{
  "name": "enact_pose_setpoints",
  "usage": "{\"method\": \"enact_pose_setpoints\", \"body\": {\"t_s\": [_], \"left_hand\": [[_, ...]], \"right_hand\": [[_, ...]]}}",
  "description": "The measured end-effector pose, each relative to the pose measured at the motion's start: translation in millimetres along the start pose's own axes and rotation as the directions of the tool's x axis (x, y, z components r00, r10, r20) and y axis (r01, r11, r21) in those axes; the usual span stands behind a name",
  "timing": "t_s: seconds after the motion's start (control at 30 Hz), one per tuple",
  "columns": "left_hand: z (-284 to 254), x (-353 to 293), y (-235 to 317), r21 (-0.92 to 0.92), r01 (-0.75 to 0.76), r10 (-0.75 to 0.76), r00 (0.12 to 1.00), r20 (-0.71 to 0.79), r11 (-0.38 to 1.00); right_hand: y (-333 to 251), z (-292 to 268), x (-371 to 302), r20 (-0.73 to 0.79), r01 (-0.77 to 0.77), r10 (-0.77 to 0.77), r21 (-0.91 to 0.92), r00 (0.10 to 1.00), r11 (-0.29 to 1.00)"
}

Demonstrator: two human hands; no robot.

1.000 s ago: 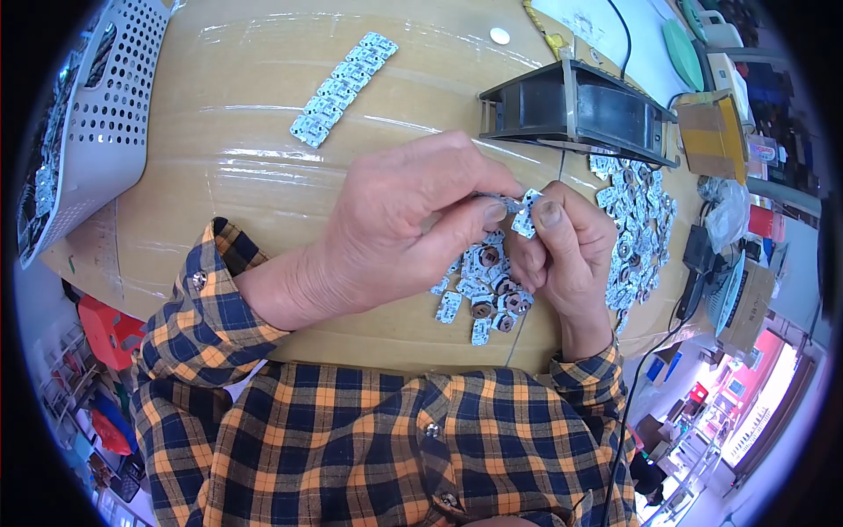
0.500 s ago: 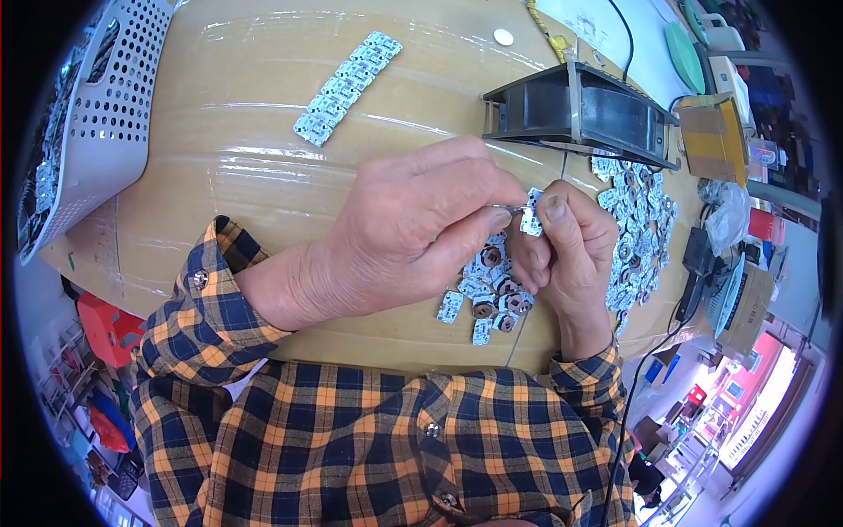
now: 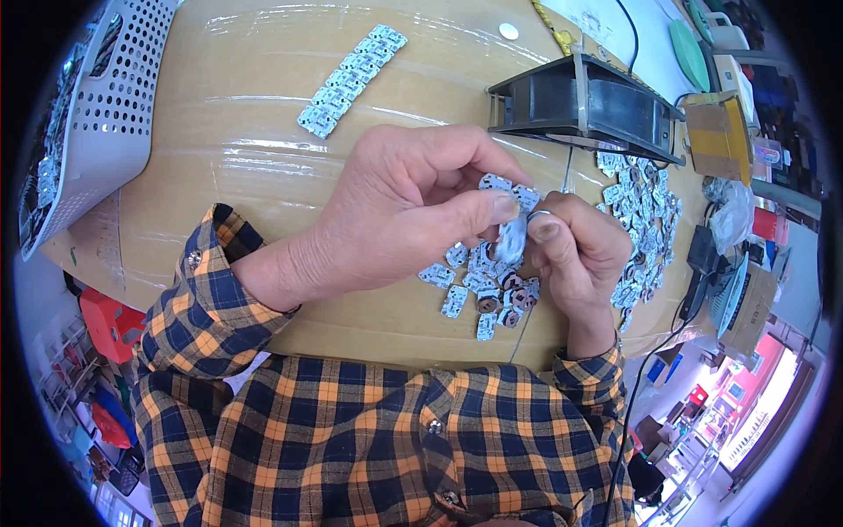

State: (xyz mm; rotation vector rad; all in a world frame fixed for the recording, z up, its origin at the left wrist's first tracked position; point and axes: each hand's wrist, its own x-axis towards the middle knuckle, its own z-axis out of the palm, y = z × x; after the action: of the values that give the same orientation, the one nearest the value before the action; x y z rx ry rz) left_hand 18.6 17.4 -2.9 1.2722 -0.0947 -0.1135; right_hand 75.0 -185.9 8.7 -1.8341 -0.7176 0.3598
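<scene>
My left hand (image 3: 413,206) pinches small white circuit boards (image 3: 525,196) between thumb and fingers. Just below the thumb, another board (image 3: 510,241) is smeared by motion; I cannot tell whether it is held or falling. Close by on the right, my right hand (image 3: 580,250) is closed, its thumb pressed to the curled fingers. A thin shiny edge shows at that thumb tip, too small to name. Beneath both hands lies a loose pile of circuit boards (image 3: 481,283), several bearing round brown parts (image 3: 488,304).
Overlapping boards form a neat strip (image 3: 353,81) at the far left. A black fan (image 3: 584,107) stands beyond my hands, with a larger heap of boards (image 3: 639,220) to its right. A white perforated basket (image 3: 110,132) sits at the left; a white disc (image 3: 508,32) lies far back.
The board that was between both hands' fingertips is no longer there. My left hand now shows boards at its fingertips, and the right hand has shifted slightly right. More boards show beneath.
</scene>
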Motion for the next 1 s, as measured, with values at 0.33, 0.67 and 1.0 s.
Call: {"method": "enact_pose_setpoints", "body": {"t_s": [0.33, 0.67, 1.0], "left_hand": [[0.6, 2.2, 3.2, -0.076, 0.166, -0.167, 0.986, 0.005, 0.983], [2.6, 3.2, 0.8, -0.203, 0.172, -0.172, 0.985, 0.018, 0.964], [3.8, -0.4, -0.4, -0.041, 0.09, -0.09, 0.996, 0.014, 0.995]], "right_hand": [[3.3, 1.7, -0.7, 0.005, 0.029, -0.029, -0.046, 1.0, 0.998], [1.3, 2.1, -1.7, -0.035, -0.008, 0.009, 0.037, 0.999, 0.999], [0.4, 2.0, 0.1, 0.047, 0.056, -0.053, -0.076, 0.998, 0.996]]}}
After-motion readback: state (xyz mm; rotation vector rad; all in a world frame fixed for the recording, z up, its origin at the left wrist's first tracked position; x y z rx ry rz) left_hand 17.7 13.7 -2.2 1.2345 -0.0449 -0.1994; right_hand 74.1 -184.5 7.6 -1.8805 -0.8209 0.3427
